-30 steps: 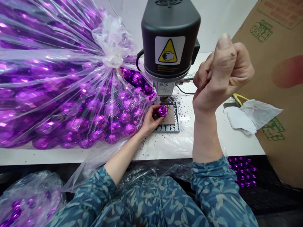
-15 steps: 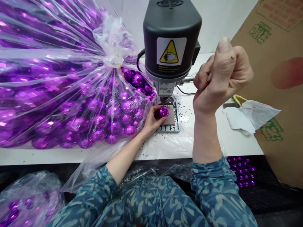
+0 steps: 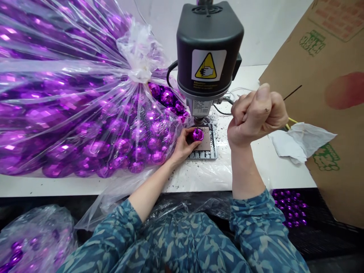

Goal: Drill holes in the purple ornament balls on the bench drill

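Note:
My left hand (image 3: 183,146) pinches a small purple faceted ball (image 3: 196,134) and holds it on the metal plate (image 3: 206,149) right under the spindle of a dark bench press (image 3: 209,49). My right hand (image 3: 256,113) is a closed fist to the right of the machine, wrapped round its thin lever (image 3: 291,92), whose dark end sticks out past my knuckles. A big clear plastic bag of purple balls (image 3: 71,110) lies on the white table (image 3: 284,172) to the left, touching my left hand.
A tilted cardboard box (image 3: 330,94) stands on the right, with crumpled white tissue (image 3: 298,140) against it. More purple balls lie below the table edge at the right (image 3: 290,206) and in a bag at the lower left (image 3: 31,239). Dark shavings dot the table.
My right fist has come down from above the machine's base level, lowering the lever. My left hand and its ball have stayed on the plate.

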A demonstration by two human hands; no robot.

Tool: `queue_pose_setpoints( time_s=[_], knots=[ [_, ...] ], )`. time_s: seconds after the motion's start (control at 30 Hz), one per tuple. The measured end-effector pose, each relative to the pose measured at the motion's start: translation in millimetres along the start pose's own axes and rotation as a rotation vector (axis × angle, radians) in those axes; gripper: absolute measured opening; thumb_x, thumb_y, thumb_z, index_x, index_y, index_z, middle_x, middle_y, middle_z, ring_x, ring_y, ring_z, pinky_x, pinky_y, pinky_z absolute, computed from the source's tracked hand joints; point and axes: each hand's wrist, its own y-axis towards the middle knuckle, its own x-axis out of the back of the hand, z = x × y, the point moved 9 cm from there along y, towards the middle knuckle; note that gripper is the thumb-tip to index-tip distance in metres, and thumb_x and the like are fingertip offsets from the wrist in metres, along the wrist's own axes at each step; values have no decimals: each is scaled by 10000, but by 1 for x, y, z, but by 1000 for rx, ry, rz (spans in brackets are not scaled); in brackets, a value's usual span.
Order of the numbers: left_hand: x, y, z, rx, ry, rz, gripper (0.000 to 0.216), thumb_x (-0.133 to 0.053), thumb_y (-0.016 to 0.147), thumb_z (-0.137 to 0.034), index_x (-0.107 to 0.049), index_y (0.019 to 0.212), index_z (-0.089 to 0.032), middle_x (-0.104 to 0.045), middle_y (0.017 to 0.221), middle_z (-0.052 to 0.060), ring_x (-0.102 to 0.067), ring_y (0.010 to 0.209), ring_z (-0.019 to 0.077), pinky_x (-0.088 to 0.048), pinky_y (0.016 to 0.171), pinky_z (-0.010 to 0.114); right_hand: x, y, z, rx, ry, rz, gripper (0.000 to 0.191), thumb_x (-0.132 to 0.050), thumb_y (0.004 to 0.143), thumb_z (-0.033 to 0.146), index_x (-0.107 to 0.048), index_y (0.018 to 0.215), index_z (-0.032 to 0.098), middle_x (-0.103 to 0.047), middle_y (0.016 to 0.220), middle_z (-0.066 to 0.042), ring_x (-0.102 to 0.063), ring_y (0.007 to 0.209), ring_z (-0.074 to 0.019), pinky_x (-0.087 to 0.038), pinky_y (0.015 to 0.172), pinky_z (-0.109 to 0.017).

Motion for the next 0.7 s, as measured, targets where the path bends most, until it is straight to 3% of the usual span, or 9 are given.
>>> queue_pose_setpoints(
  time_s=[0.17,0.5,0.7],
  knots=[
    [-1,-1,-3,10,-22,5,608,-828,792,-515,-549,1224,-192,-683,1265,142,-677,1196,271,-537,1067,464,2,-9,0,123,97,47,586,-597,944,268,-137,595,169,-172,444,75,-221,360,12,-156,400,-194],
    [-1,0,-5,9,-44,4,609,-831,789,-526,-552,1220,-198,-682,1281,145,-681,1204,280,-546,1062,484,17,-21,-8,209,83,40,548,-609,914,248,-174,588,174,-204,428,89,-240,352,-8,-208,403,-201],
    [-1,-1,-6,7,-46,-7,603,-833,784,-527,-561,1213,-200,-678,1283,144,-673,1215,281,-539,1074,489,17,-27,-2,303,75,86,579,-610,908,291,-139,588,187,-152,370,100,-130,301,-27,-133,331,-223]
  ],
)
